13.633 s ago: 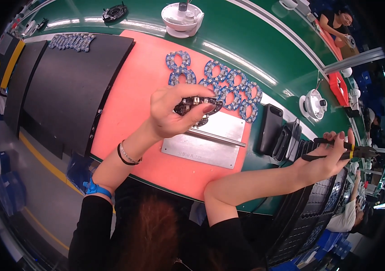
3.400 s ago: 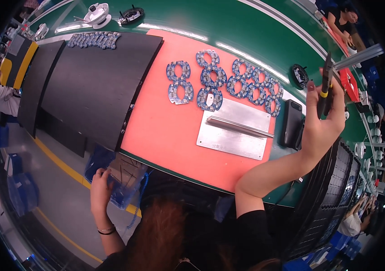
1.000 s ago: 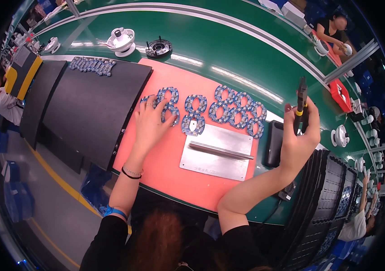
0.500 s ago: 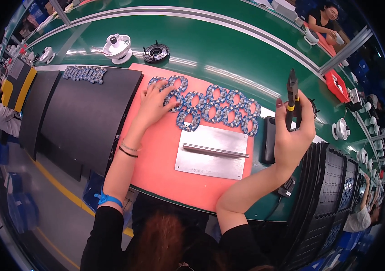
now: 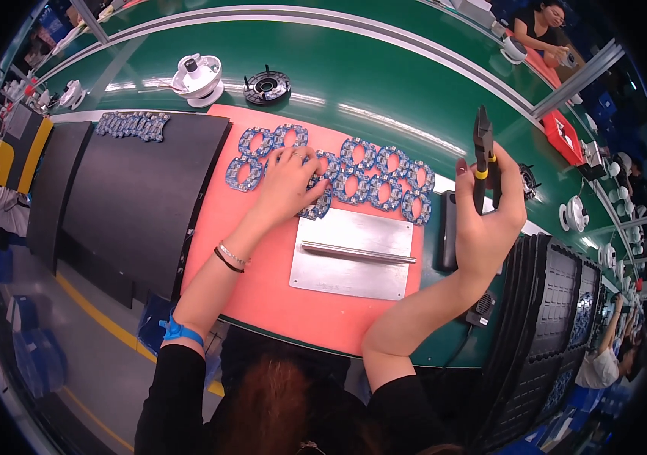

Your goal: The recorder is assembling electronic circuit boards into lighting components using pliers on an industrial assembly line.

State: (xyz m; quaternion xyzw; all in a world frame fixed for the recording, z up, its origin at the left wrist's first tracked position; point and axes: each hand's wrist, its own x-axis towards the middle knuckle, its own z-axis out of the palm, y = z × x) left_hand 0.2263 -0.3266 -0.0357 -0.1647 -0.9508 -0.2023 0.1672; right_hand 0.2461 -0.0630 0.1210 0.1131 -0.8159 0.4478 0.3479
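The landmark is the salmon-pink mat (image 5: 263,288) lying on the green bench (image 5: 384,83).

Left hand (image 5: 287,184): palm down, fingers spread and lightly curled, pressing on the blue ring-shaped circuit boards (image 5: 373,178) laid along the far edge of the mat. The hand does not close around any of them; it rests on top of the boards near the row's left end. The boards lie touching or overlapping in a band. Roughly twelve rings can be counted, though the hand covers some, so the exact number cannot be confirmed.

Right hand (image 5: 490,220): closed around one pair of pliers (image 5: 483,163) with black handles and a yellow band, held upright, nose pointing away from the person, in the air beyond the right edge of the mat.

On the mat, nearer the person than the boards: one rectangular metal plate (image 5: 354,262) with one thin metal bar (image 5: 358,252) lying across it.

Just off the mat's right edge: one flat black device (image 5: 449,227), standing between the mat and the right hand.

Left of the mat: dark trays (image 5: 141,189), one carrying a second cluster of blue boards (image 5: 132,125) at its far end.

Beyond the mat's far edge on the bench: one white round housing (image 5: 197,78) and one black round part (image 5: 266,86), side by side.

Right of the mat: a stack of black moulded trays (image 5: 559,318).
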